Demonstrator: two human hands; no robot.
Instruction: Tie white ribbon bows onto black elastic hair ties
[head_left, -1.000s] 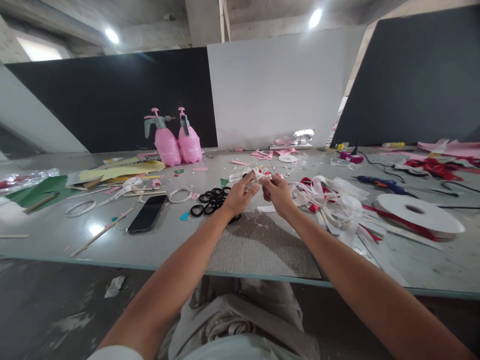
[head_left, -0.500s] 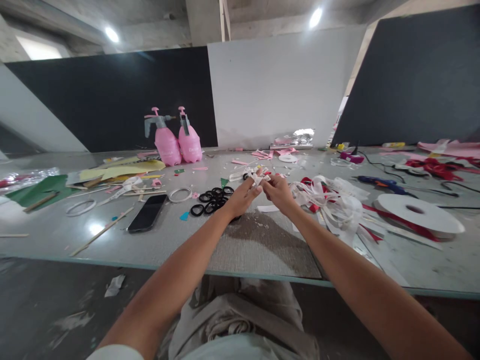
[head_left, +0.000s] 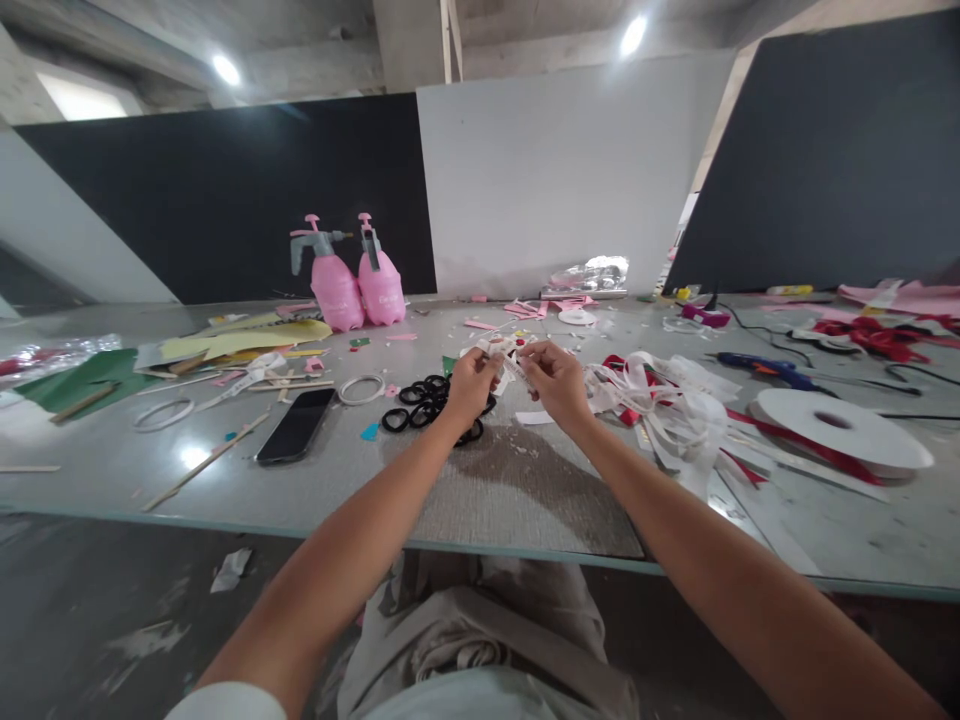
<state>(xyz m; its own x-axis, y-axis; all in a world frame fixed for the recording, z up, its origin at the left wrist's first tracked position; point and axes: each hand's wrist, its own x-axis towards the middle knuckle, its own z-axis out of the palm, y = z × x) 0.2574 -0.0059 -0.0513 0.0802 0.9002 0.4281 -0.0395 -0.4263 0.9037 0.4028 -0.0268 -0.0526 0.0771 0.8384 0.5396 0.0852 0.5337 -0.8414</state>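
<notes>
My left hand (head_left: pixel 474 384) and my right hand (head_left: pixel 556 380) face each other over the middle of the table. Both pinch a small piece of white ribbon (head_left: pixel 510 370) that spans the space between their fingertips. A spot of red shows beside it; I cannot make out whether it belongs to the ribbon. Just left of my left wrist lie several black hair ties (head_left: pixel 424 400), some partly covered by that hand. To the right of my right hand is a tangled heap of white and red ribbons (head_left: pixel 675 395).
Two pink spray bottles (head_left: pixel 336 292) stand at the back left. A phone (head_left: pixel 296 427) lies on the left side, near white rings (head_left: pixel 361 389). On the right are a ribbon spool (head_left: pixel 870 425) and a blue glue gun (head_left: pixel 769 370) with its cord. Scraps dot the table.
My hands have drawn apart slightly, with the left shifting left. The white ribbon now stretches between them instead of being bunched at the fingertips. More of the hair ties are uncovered.
</notes>
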